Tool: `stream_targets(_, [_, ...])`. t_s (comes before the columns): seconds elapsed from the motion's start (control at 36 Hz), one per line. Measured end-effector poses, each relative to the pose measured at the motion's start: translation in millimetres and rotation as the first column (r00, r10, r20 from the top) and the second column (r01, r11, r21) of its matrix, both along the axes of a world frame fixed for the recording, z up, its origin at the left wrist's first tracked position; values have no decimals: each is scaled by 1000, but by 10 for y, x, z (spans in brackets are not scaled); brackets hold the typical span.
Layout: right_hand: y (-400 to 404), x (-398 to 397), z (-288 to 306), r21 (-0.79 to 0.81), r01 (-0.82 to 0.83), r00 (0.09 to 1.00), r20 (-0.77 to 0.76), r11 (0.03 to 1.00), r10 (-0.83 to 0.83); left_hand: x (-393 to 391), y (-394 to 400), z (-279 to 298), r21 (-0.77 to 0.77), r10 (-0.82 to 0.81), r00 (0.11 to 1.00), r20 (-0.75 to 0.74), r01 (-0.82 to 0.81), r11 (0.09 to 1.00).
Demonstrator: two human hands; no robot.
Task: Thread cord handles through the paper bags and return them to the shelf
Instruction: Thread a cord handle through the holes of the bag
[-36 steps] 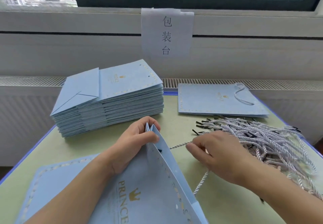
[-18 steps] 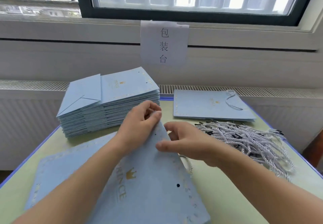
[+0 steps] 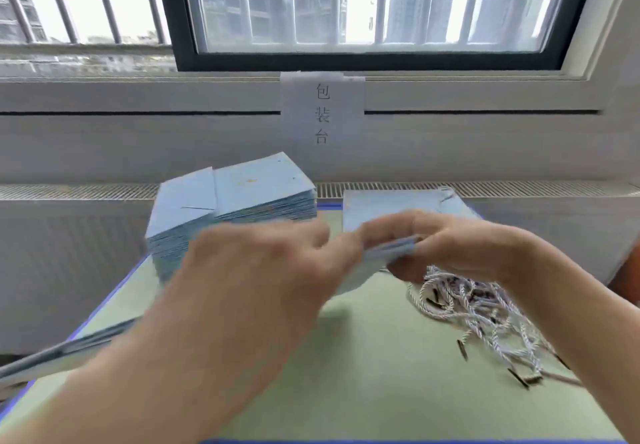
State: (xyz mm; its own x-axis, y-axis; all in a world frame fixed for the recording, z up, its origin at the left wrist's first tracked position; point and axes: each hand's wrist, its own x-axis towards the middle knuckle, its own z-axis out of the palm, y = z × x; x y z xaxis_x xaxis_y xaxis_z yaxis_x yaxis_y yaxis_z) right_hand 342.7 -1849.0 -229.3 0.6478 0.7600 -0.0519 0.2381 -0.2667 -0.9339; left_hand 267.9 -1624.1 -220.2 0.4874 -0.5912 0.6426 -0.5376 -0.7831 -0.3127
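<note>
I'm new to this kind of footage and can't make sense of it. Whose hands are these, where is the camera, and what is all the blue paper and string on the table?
There is no machine here: a person works with bare hands, and the one camera sits on their head, looking forward and down. That is why you see two forearms reaching away from you.

The left hand and the right hand meet at the top edge of a light blue paper bag, held up off the green table. The right hand's fingers pinch that edge; the left hand is too blurred to judge its grip.

Behind on the left stands a stack of flat bags. Behind on the right lies a single bag. At the right lies a loose pile of white cord handles with dark tips. A paper sign hangs under the window.
</note>
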Motion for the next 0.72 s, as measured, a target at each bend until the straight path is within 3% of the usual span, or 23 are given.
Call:
stream_targets(0.08, [-29, -37, -212, -170, -42, 998, -61, 985, 32, -118, -114, -440, 9, -38, 996, 79, 37, 999])
stream_targets(0.14, [-6, -61, -335, -168, 55, 989, -126, 984, -77, -170, -171, -713, 3, -44, 995, 87, 44, 999])
stream_targets(0.22, [142, -130, -492, -144, 76, 977, -188, 987, -103, -190, -221, -1108, -4, -51, 994, 100, 51, 999])
stream_targets(0.36, [307, -244, -607, -273, 74, 993, -65, 959, -95, -155, -136, -1417, -23, -60, 996, 63, 62, 998])
stream_targets(0.42, [240, -192, -589, -227, 210, 978, 51, 951, -204, -137, -53, -1370, -87, -107, 992, -74, 100, 991])
stream_targets(0.47, [111, -86, -567, -150, 417, 905, 153, 896, -396, -78, 23, -1236, -202, -167, 938, -304, 108, 973])
stream_targets(0.58, [-168, 128, -603, -126, 687, 712, 316, 716, -628, 331, -22, -874, -353, -120, 826, -550, -100, 930])
stream_targets(0.64, [-245, 201, -646, -188, 725, 677, 370, 662, -636, 651, -167, -821, -324, -77, 741, -667, -195, 926])
stream_targets(0.72, [-321, 249, -650, -254, 782, 613, 479, 570, -628, 1073, -458, -936, -153, 54, 596, -801, -291, 944])
